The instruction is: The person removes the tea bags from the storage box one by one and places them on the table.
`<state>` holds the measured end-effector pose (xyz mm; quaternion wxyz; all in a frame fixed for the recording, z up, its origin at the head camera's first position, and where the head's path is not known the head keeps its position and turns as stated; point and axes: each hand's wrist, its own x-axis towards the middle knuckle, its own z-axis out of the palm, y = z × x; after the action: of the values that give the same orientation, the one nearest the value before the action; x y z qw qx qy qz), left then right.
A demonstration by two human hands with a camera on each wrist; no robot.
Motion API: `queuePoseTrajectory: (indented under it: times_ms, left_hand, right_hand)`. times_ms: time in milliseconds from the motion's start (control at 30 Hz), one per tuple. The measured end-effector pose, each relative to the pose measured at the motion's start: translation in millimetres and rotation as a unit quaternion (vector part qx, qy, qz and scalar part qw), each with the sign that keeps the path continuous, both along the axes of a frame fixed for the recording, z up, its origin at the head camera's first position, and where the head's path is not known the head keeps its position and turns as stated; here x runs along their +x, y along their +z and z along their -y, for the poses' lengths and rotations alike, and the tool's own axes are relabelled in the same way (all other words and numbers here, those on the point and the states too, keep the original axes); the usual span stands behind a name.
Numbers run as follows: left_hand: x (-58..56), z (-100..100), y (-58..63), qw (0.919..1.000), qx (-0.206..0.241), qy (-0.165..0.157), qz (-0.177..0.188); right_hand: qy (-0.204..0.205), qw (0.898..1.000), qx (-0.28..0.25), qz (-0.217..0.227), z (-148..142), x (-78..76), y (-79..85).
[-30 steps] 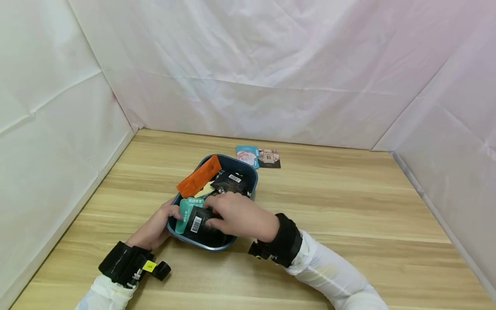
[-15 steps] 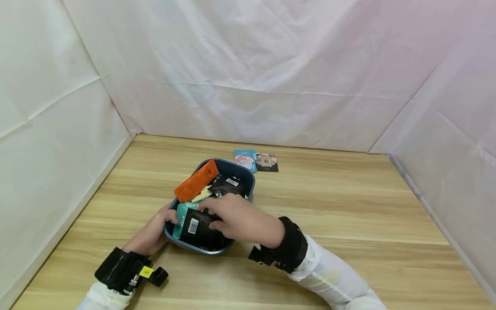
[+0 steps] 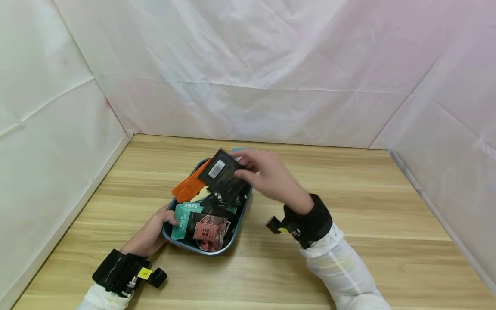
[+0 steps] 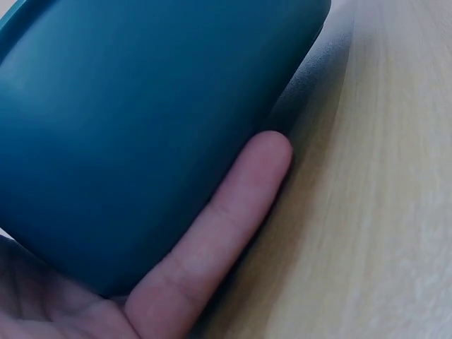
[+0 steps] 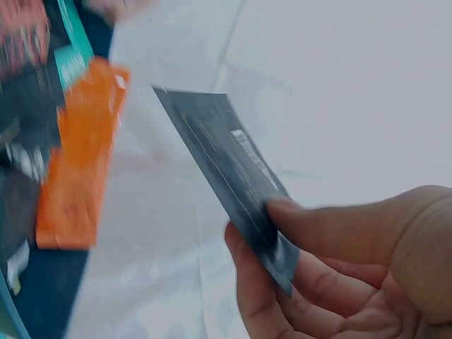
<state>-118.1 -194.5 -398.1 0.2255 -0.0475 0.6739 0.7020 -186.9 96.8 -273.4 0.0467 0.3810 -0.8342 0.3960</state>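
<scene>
The right hand (image 3: 267, 174) pinches a black sachet (image 3: 221, 173) between thumb and fingers above the far part of a blue bin (image 4: 155, 134) on the bench (image 3: 368, 185), while the left hand (image 3: 155, 230) grips the bin's left side, thumb at a green packet (image 3: 181, 222)

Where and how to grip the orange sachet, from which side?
I'd pinch the orange sachet by its near-left end, from the person's left: that end appears to jut past the blue bin, while the black sachet in the right hand overlaps its far end in the head view.
</scene>
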Motion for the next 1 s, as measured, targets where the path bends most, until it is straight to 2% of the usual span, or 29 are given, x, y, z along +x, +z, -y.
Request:
queuePoseTrajectory:
  times_ms: [67, 133, 267, 400, 567, 867, 1000]
  left_hand:
    - [0.7, 0, 0.2, 1.0000, 0.000, -0.002, 0.001]
    - [1.5, 1, 0.5, 1.0000, -0.003, -0.002, 0.002]
    - [3.5, 4, 2.1, 0.9999, -0.011, 0.000, 0.007]
    - [4.7, 8, 3.2, 1.0000, -0.008, 0.000, 0.003]
    - [4.6, 12, 2.4, 1.0000, 0.001, -0.004, 0.000]
    - [9.2, 13, -0.9, 0.9999, -0.009, 0.002, 0.011]
    - [11.3, 15, -2.2, 0.9999, -0.007, 0.005, 0.014]
  right_hand:
    - [-0.024, 0.998, -0.046, 0.027, -12, -10.3, 3.5]
    - [-0.054, 0.992, -0.099, 0.055, -25, -21.1, 6.2]
    - [-0.151, 0.975, -0.145, 0.072, -54, -40.8, 8.3]
    - [-0.225, 0.961, -0.133, 0.090, -76, -59.4, 3.4]
    - [-0.256, 0.949, -0.114, 0.142, -92, -83.7, -14.1]
    - [-0.288, 0.928, -0.017, 0.237, -115, -121.0, -71.2]
    - [-0.308, 0.916, 0.018, 0.257, -125, -133.2, -97.8]
